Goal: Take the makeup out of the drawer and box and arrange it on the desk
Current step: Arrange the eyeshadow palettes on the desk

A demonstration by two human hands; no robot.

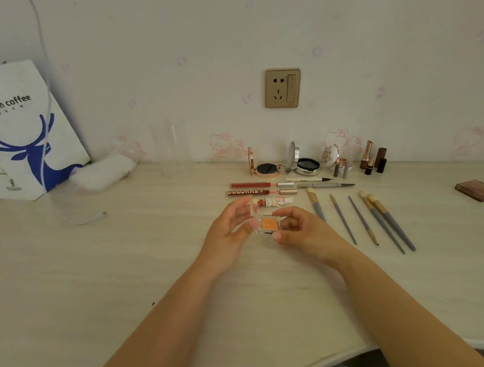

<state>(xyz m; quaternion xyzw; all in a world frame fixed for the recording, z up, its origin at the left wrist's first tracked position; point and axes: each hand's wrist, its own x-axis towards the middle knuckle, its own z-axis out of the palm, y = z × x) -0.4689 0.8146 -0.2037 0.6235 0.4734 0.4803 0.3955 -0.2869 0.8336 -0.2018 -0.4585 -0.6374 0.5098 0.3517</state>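
Your desk (98, 281) runs L-R across the view, front edge curving off at bottom R; the wide bare stretch is L and centre, the R half is crowded w/ makeup. Coffee bag (19, 128) leans on the wall at far L, a white cable (87, 218) lies loose on the desk near it. Wall socket (283, 88) sits above the makeup row.

5 brushes (362, 220) lie R of your hands, long axes running near-to-far, bristle ends at the far side, fanned slightly. 2 lip gloss tubes (253, 189) lie L-R just beyond your hands. 3 open compacts (305, 161) stand along the wall edge, lipsticks (373, 154) upright to their R. Brown palette (479, 190) lies flat, well apart at far R.

Small clear eyeshadow case (265, 223) w/ orange pan is held just above the desk, centre, lid swung up on its L side. Left hand (232, 227) pinches the lid, fingers curled. Right hand (296, 226) grips the base, thumb on its near edge.
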